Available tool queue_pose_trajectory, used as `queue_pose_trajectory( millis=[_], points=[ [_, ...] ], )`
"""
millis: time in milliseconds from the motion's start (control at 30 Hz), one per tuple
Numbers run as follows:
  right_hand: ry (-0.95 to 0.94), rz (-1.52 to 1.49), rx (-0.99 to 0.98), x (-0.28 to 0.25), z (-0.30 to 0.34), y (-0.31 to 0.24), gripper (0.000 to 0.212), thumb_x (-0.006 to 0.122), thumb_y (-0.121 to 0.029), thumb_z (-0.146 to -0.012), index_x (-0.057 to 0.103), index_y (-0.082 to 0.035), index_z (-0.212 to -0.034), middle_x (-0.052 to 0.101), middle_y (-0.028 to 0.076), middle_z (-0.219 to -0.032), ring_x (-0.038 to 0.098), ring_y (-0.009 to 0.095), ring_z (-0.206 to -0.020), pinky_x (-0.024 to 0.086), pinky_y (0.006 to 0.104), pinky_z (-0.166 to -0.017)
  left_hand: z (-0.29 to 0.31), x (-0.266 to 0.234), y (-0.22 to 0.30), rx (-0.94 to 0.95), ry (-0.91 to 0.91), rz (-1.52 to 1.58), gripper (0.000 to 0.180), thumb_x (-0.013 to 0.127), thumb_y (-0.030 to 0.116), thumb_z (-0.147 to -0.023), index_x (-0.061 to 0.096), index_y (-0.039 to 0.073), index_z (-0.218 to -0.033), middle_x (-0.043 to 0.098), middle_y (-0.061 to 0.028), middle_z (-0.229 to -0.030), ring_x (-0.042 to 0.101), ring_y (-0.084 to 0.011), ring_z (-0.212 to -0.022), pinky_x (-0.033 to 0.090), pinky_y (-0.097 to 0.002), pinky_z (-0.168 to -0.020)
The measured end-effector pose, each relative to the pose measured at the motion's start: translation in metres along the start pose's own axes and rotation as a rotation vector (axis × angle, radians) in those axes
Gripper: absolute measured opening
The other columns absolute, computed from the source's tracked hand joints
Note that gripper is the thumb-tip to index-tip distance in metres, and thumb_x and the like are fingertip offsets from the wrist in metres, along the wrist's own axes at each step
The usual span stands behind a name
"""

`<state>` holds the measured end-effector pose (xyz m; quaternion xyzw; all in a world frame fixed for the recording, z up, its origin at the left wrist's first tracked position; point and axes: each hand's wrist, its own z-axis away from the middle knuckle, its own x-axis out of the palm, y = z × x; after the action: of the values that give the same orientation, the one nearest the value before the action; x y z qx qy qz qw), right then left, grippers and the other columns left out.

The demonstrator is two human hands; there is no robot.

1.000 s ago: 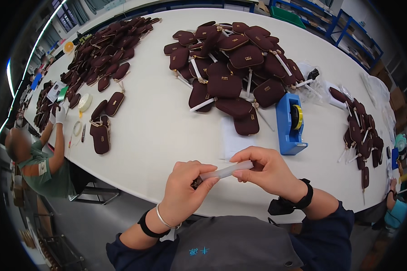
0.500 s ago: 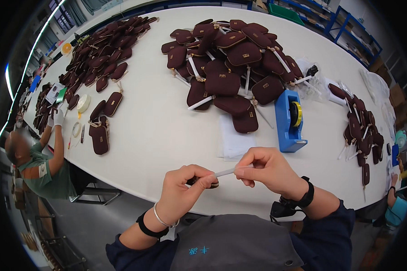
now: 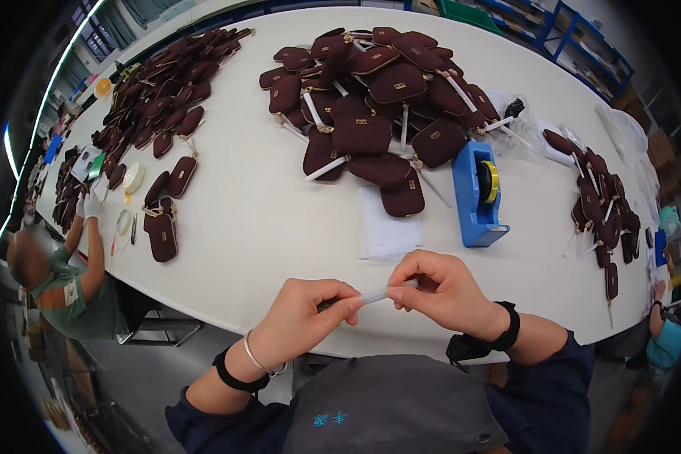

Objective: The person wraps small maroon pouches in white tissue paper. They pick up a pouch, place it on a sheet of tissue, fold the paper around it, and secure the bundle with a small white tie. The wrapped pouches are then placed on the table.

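Note:
Both my hands are over the near edge of the table, closed in pinches on a slim white wrapped strip [image 3: 373,296]. My left hand [image 3: 307,309] grips its left end; something dark shows between those fingers, mostly hidden. Thumb and fingertips of my right hand [image 3: 440,290] press around the strip's right part. Ahead of my hands, a white sheet stack [image 3: 390,231] lies beside a blue tape dispenser [image 3: 469,219] with a yellow roll. Beyond them is a heap of dark maroon zip pouches [image 3: 362,135], many with white wrapped straps.
More maroon pouches pile up at the far left [image 3: 155,94] and the right [image 3: 601,204]. A few pouches [image 3: 161,236] and tape rolls [image 3: 133,178] lie left of centre. A gloved co-worker [image 3: 76,291] sits at the left; another person's arm [image 3: 658,321] shows at the right.
My right fingers have slid left along the strip, closer to my left hand, and part of it now sticks out past them. The dark piece under my left fingers is less visible.

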<state>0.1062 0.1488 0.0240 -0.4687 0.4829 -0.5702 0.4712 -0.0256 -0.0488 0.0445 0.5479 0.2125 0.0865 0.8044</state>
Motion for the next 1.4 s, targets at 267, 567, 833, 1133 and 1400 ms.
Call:
queue_pose_trajectory(
  millis=[267,567,833,1133,1400],
  points=[
    [0.239,0.086,0.199,-0.078,0.021,0.008,0.015,0.057,-0.011,-0.095,0.059,0.002,-0.104,0.063,0.004,-0.079,0.058,0.008,-0.067,0.048,0.0228,-0.06,0.001,0.007,-0.002,-0.01,0.143,0.095,0.015,0.064,0.007,-0.091,0.07,-0.006,-0.09,0.068,-0.006,-0.07,0.057,-0.0076,-0.061,0.045,-0.0209,-0.056],
    [0.553,0.38,0.353,-0.204,0.046,0.038,0.022,0.073,-0.02,-0.085,0.074,0.001,-0.093,0.066,0.004,-0.074,0.053,0.011,-0.067,0.042,0.0244,-0.06,-0.007,0.012,-0.011,-0.011,0.15,0.148,0.016,0.062,0.007,-0.092,0.068,-0.008,-0.089,0.067,-0.0078,-0.07,0.058,-0.0089,-0.061,0.047,-0.0213,-0.057],
    [0.614,0.183,0.378,-0.208,0.037,0.041,0.012,0.072,-0.012,-0.082,0.074,0.0,-0.083,0.058,0.0,-0.065,0.043,0.007,-0.059,0.032,0.0228,-0.051,-0.004,0.01,-0.014,0.014,0.147,0.141,0.016,0.063,0.006,-0.092,0.068,-0.008,-0.089,0.067,-0.0083,-0.07,0.059,-0.0099,-0.062,0.048,-0.0218,-0.059],
    [0.729,0.043,0.421,-0.181,0.063,0.043,0.014,0.071,-0.011,-0.083,0.066,0.0,-0.078,0.046,-0.005,-0.063,0.036,0.006,-0.056,0.028,0.0222,-0.05,-0.01,0.015,-0.012,-0.014,0.113,0.139,0.016,0.062,0.006,-0.092,0.068,-0.009,-0.09,0.067,-0.0079,-0.071,0.059,-0.0097,-0.063,0.048,-0.0217,-0.059],
    [0.614,-0.476,0.528,-0.131,0.057,0.102,0.009,0.068,-0.008,-0.089,0.066,0.001,-0.088,0.045,-0.004,-0.065,0.034,0.006,-0.056,0.028,0.0225,-0.049,-0.022,0.022,-0.019,0.045,0.066,0.088,0.016,0.064,0.009,-0.091,0.07,-0.006,-0.09,0.067,-0.0049,-0.068,0.058,-0.0076,-0.06,0.045,-0.0206,-0.056]
  ],
)
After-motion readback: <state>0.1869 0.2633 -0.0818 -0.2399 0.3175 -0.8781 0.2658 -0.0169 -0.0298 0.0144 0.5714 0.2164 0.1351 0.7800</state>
